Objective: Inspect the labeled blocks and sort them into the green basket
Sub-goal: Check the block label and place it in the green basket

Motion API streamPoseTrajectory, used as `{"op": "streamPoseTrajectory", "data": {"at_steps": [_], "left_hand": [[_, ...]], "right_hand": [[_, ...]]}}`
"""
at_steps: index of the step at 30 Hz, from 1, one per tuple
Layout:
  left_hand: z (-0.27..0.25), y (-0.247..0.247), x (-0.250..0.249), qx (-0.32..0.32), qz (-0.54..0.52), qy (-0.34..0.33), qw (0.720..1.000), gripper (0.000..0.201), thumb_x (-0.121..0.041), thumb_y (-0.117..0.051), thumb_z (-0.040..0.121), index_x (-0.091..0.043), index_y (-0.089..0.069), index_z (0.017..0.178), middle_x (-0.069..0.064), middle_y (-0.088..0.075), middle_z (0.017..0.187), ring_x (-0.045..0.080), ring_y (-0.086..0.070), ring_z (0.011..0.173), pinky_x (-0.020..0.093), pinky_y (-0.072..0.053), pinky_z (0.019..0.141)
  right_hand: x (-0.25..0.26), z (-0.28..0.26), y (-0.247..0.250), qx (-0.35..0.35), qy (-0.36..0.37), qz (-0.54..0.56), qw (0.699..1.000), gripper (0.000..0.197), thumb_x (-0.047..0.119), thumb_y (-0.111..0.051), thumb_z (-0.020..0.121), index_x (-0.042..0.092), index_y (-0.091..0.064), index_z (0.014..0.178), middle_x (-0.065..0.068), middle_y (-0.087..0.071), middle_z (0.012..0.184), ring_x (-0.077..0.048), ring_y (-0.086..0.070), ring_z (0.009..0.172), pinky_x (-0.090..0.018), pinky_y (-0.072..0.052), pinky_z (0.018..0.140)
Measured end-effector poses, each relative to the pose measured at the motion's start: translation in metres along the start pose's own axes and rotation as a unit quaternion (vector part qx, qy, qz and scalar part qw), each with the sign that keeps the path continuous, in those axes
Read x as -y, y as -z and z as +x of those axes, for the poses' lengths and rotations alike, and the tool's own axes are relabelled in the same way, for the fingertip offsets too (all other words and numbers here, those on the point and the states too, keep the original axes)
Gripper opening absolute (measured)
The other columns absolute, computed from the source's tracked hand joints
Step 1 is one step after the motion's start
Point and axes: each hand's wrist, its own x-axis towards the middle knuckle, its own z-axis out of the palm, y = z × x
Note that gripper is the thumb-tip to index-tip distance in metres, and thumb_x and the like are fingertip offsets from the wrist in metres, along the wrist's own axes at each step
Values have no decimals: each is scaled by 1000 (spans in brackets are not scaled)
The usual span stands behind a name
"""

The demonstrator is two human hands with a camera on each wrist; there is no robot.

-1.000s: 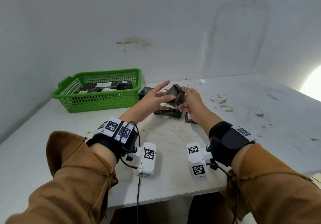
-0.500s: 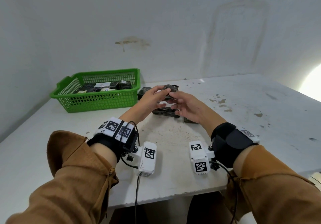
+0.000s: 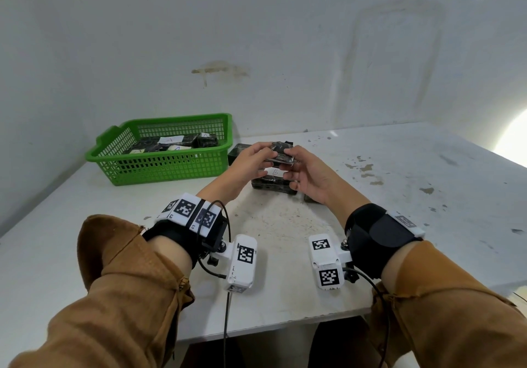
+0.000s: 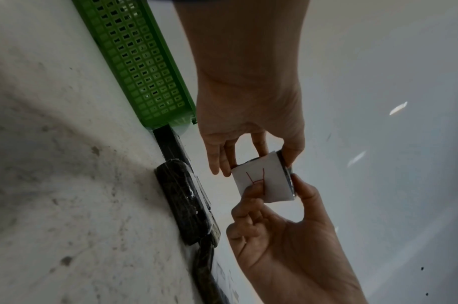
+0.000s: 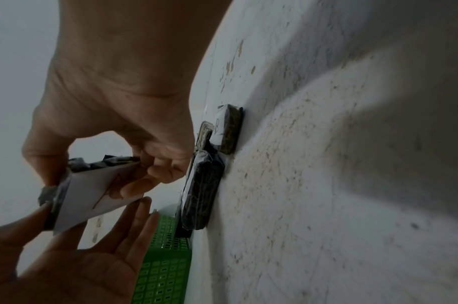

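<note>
Above the table's middle, both hands hold one dark wrapped block (image 3: 281,150) level, dark side up. My left hand (image 3: 258,156) pinches its left end and my right hand (image 3: 296,168) grips its right end. In the left wrist view the block's white label (image 4: 264,179) faces down and bears a red letter A. The same label (image 5: 92,189) shows in the right wrist view between my right thumb and fingers. At the back left stands the green basket (image 3: 159,169) with several labeled blocks inside.
A block with a B label (image 3: 272,182) lies on the white table (image 3: 399,196) right under the hands. Another dark block (image 3: 238,152) lies against the basket's right end, and one more (image 3: 310,198) sits under my right wrist. A white wall rises behind.
The block was held tilted up a second ago. It now lies level and a little lower, and my right hand has taken hold of its right end again.
</note>
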Motion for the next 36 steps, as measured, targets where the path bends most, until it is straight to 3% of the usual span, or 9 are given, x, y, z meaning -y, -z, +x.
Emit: {"op": "streamPoseTrajectory", "data": {"at_steps": [3,7,10,14,18,20,25,30,36], "left_hand": [[-4,-2,1,17,-1,0,1000,25,-26,-51,95,-20,-55,119,-4,-61,102,12,-58,97,30,-48,89],[-2,-2,2,5,26,2,1000,36,-48,-53,91,-27,-56,121,-1,-59,123,19,-57,110,35,-53,88],[0,1,0,-14,38,2,999,35,-46,-55,90,-25,-58,117,-2,-60,121,17,-58,108,37,-52,91],[0,2,1,0,-7,14,1000,35,-32,-53,94,-12,-57,123,3,-61,103,13,-59,90,33,-52,85],[-2,2,6,-3,-34,3,999,33,-11,-60,91,-13,-54,123,1,-63,90,8,-62,69,24,-55,73],[-3,1,5,-2,-38,-9,999,36,-5,-62,88,-13,-54,122,3,-65,89,11,-64,71,22,-56,72],[-4,-1,1,9,-17,-21,1000,39,-2,-62,87,-13,-53,123,8,-67,94,20,-65,86,29,-56,83],[-3,-5,-1,14,-42,0,999,30,-19,-59,92,-19,-53,122,4,-65,100,16,-64,84,33,-52,88],[-3,-2,1,35,-60,3,998,37,-7,-60,90,-13,-50,125,9,-62,106,17,-65,89,25,-57,75]], "right_hand": [[1,0,-3,-21,13,-14,1000,4,19,-59,88,17,-59,92,0,-58,74,-10,-50,55,-22,-33,51],[1,4,-5,-49,59,-90,993,57,2,-68,79,27,-47,126,-1,-61,83,-13,-54,65,-26,-39,56],[1,3,-3,-28,96,-130,987,73,3,-73,77,38,-42,133,0,-61,88,-13,-55,72,-27,-42,62],[5,1,-5,11,85,-46,995,52,12,-59,91,32,-46,137,-5,-61,91,-14,-58,70,-24,-47,58],[4,1,-5,-10,95,-64,993,42,13,-50,97,32,-47,134,-7,-63,85,-12,-61,62,-22,-49,54],[2,2,-5,-29,89,-66,993,46,13,-56,94,35,-42,131,-5,-64,81,-12,-61,60,-22,-49,53],[2,5,-2,-57,60,-59,995,21,11,-58,90,7,-54,110,-6,-65,76,-13,-63,55,-23,-51,52],[5,5,-2,-73,63,-49,994,20,11,-52,92,11,-54,112,-6,-65,86,-15,-65,65,-25,-49,55],[0,4,1,-95,44,-62,993,30,16,-41,97,15,-57,123,-9,-63,103,-21,-63,86,-26,-46,57]]}}
